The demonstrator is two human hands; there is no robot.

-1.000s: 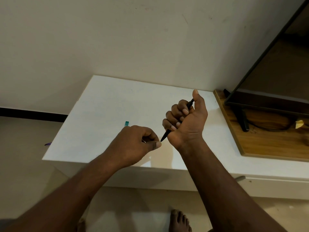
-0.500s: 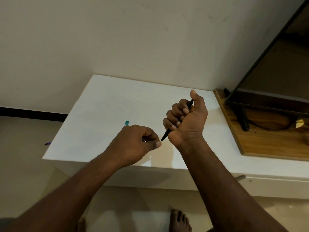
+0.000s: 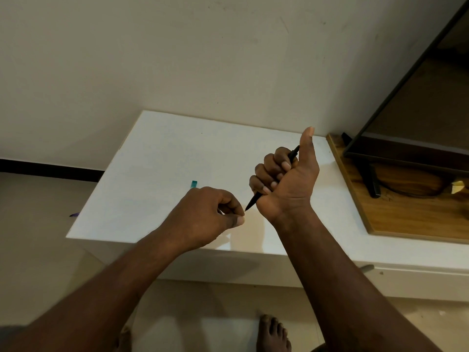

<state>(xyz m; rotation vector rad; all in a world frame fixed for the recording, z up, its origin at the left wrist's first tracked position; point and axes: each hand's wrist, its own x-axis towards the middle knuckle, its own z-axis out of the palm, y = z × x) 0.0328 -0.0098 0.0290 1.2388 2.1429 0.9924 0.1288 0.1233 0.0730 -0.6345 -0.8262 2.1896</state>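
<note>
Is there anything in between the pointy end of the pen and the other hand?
No, nothing visible. The right hand grips the black pen, and its tip points straight at the curled left hand across a tiny bare gap.

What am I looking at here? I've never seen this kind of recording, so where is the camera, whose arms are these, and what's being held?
There is no machine here. These are a person's two bare arms, filmed by one wide-angle camera worn on the head, looking forward and down. That is why a bare foot shows at the bottom.

The right hand grips a black pen in its fist, thumb raised, with the tip pointing down toward the left hand. The left hand's fingers are curled, and whether they pinch anything is hidden.

Below the hands is a white tabletop. A small teal piece shows just behind the left hand, and a purple scrap sits by the table's left edge. To the right, a flat screen stands on a wooden board.
</note>
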